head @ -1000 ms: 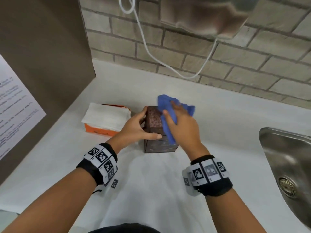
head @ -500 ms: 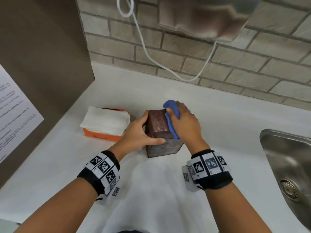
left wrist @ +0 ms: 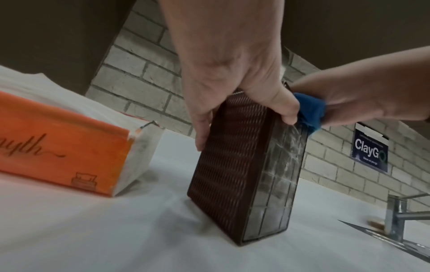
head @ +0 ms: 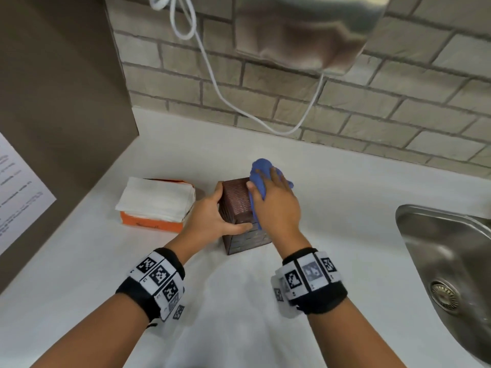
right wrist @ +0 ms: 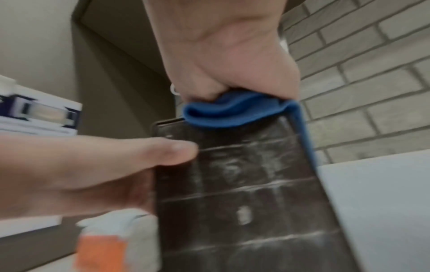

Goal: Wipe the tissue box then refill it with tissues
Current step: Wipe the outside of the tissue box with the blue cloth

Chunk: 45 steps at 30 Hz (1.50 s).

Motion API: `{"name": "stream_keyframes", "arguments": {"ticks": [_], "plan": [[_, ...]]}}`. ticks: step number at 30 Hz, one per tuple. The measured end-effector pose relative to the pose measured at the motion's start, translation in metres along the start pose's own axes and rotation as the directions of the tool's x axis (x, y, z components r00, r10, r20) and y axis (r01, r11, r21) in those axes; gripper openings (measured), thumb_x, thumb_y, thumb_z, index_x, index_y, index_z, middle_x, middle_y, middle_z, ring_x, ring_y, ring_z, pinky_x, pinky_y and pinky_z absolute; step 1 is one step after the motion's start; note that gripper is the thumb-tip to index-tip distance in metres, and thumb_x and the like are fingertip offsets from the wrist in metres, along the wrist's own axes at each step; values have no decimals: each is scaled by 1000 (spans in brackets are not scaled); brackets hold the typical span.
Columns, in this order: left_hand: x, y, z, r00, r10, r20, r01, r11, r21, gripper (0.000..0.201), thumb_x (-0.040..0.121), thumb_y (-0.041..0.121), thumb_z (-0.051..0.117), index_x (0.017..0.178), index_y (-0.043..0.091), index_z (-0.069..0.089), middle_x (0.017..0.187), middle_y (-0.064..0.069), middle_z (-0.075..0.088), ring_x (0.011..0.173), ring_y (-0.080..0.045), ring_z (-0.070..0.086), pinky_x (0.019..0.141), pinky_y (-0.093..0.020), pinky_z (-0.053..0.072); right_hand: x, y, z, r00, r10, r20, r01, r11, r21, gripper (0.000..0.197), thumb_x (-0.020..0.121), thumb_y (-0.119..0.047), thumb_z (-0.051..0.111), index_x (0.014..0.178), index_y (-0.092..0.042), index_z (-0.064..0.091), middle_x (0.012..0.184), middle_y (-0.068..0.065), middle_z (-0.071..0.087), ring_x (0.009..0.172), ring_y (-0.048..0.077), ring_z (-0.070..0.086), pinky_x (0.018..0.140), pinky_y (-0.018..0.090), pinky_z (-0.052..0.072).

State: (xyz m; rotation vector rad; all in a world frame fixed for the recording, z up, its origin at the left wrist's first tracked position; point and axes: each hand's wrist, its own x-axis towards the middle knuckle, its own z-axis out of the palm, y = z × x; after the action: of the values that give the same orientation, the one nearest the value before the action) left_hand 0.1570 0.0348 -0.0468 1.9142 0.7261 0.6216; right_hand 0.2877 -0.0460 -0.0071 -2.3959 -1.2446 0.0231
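On the bench (head: pixel 239 328), the tissues (head: pixel 156 200) wait at left. The left hand (head: pixel 210 219) grips the upright tissue box (head: pixel 236 200); the right hand (head: pixel 276 205), clutching the blue cloth (head: pixel 259 179), has slid to its far top edge, so wiping continues.

White table (head: pixel 345 197) fills the lower frame. Grey-beige brick wall (head: pixel 398 107) across the top, white cable (head: pixel 212 83) looping down it. Brown panel (head: pixel 58 88) at left with a printed paper sheet (head: pixel 18 192). Steel sink (head: pixel 449 258) at right edge, faucet (left wrist: pixel 395 217) beside it. Blue "ClayGo" sign (left wrist: pixel 370 152) on the bricks.
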Motion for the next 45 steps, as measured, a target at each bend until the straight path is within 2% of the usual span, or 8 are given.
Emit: {"name": "stream_keyframes", "arguments": {"ticks": [5,12,22,29,31,35,38,45], "plan": [[-5,-4,5,995,-56,-88,59,998,36,19,79,17,67,95,8,65,90,-9,68,80,-8,64,67,-12,42,-40,-41,22,959,-272,-86,267,962,-62,41,92,-47,46,127,-31,59,147,4,48,135,27,44,109,42,33],[-12,9,3,998,-28,-51,24,996,-91,74,56,22,92,109,43,45,95,24,62,84,24,57,72,1,44,2,7,-7,995,99,-26,-92,973,212,44,98,-40,34,108,-11,66,112,13,67,101,29,62,82,27,39],[-30,4,-21,976,-191,-107,98,818,-567,64,61,22,90,118,28,62,115,5,71,111,-14,66,92,-38,54,-36,94,-16,900,42,435,-375,-438,817,66,83,-58,56,123,-6,65,107,21,68,93,31,69,80,40,59],[-38,19,-13,983,-182,15,132,647,-751,61,66,25,86,120,16,60,111,-6,73,101,-21,70,77,-32,59,-81,60,10,901,-102,421,-425,-400,812,48,82,-61,52,120,-33,66,121,28,62,96,23,69,102,57,43],[-41,15,-13,981,-183,61,167,648,-743,74,61,27,89,126,15,56,120,-8,69,109,-23,67,86,-36,58,-80,61,7,911,-62,408,-401,-360,842,55,64,-50,82,115,-46,63,73,32,58,68,19,63,107,65,32],[-44,10,-25,963,-192,188,266,782,-563,104,56,28,92,143,26,35,133,4,59,122,-17,59,103,-40,47,-65,82,-2,889,-105,446,-456,-122,881,78,72,-40,82,138,-28,43,115,61,25,100,69,38,102,76,21],[-39,16,-35,952,-171,253,268,867,-421,107,68,11,85,145,44,19,136,18,47,122,-7,55,96,-27,50,-57,91,-3,898,-168,405,-408,22,913,49,87,-26,67,131,-10,50,65,28,57,67,29,49,76,44,55],[-27,3,-25,944,-196,267,285,889,-357,98,66,16,87,138,44,27,135,14,49,124,-4,50,93,-20,49,-32,101,-4,926,-157,342,-268,363,892,57,95,-12,56,146,-19,33,39,9,42,30,20,33,41,23,41]]}}
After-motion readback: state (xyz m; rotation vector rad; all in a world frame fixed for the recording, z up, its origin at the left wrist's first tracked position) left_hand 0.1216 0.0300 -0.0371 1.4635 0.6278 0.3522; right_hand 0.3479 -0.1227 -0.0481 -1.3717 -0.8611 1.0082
